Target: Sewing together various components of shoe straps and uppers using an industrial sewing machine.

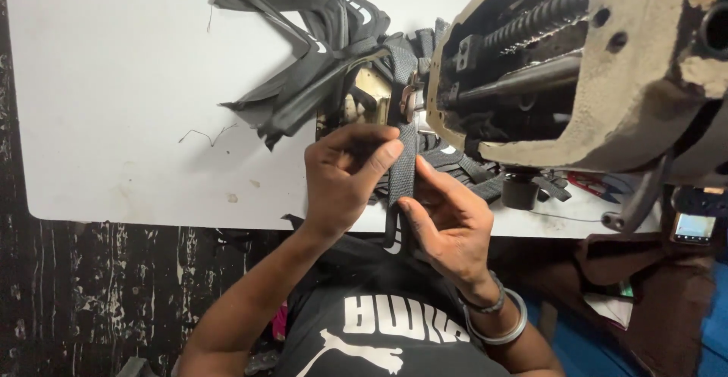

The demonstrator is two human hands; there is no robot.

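i see a matt woven black strap point(407, 161), a smooth white table point(114, 81), and a sewing machine point(607, 81) with chipped, rough beige paint over metal.

A small sewing workshop, identified by its equipment. A worn industrial sewing machine point(607, 66), cream paint chipped and its inner shafts exposed, stands on a white worktable point(114, 81). Left of the machine, a heap of cut black fabric strips point(303, 51) lies spread on the tabletop; more black strips lie at the machine's base. Loose thread ends point(205, 134) lie further left of the machine. Below the machine, past the table edge, is a dark scuffed floor point(76, 293), and to its lower right a small lit screen point(694, 227).
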